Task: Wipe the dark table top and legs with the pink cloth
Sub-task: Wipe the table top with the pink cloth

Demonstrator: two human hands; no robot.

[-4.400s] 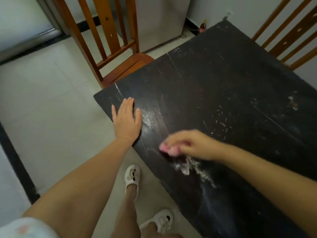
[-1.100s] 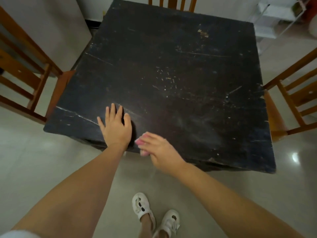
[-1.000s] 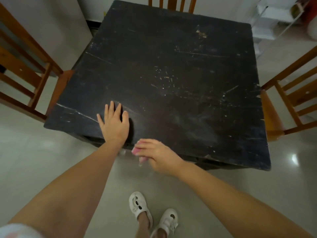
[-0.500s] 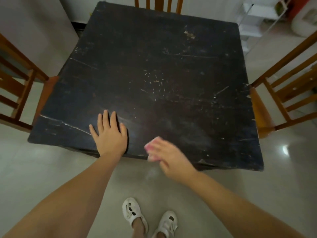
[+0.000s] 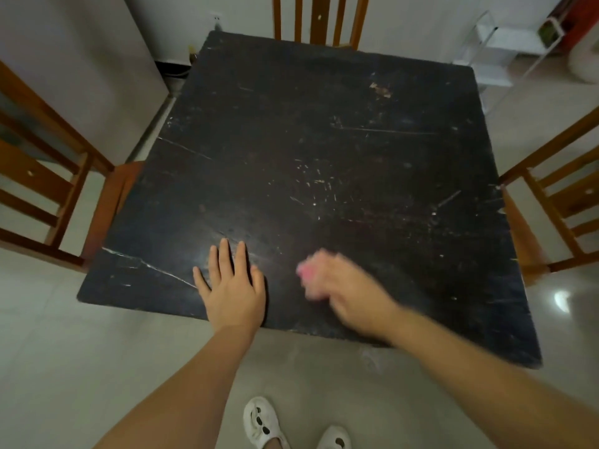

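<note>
Scratched and speckled, the dark tabletop (image 5: 324, 163) beyond the right hand (image 5: 343, 293), whose grip bunches the pink cloth (image 5: 306, 270) near the front edge, appears largely unwiped, legs not yet reached, while the left hand (image 5: 231, 293) rests flat beside it.

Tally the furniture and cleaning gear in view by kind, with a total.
Dark table: 1
Wooden chairs: 3 (left chair, far chair, right chair)
White wire rack: 1
Pink cloth: 1, held in the blurred right hand
Total: 6
</note>
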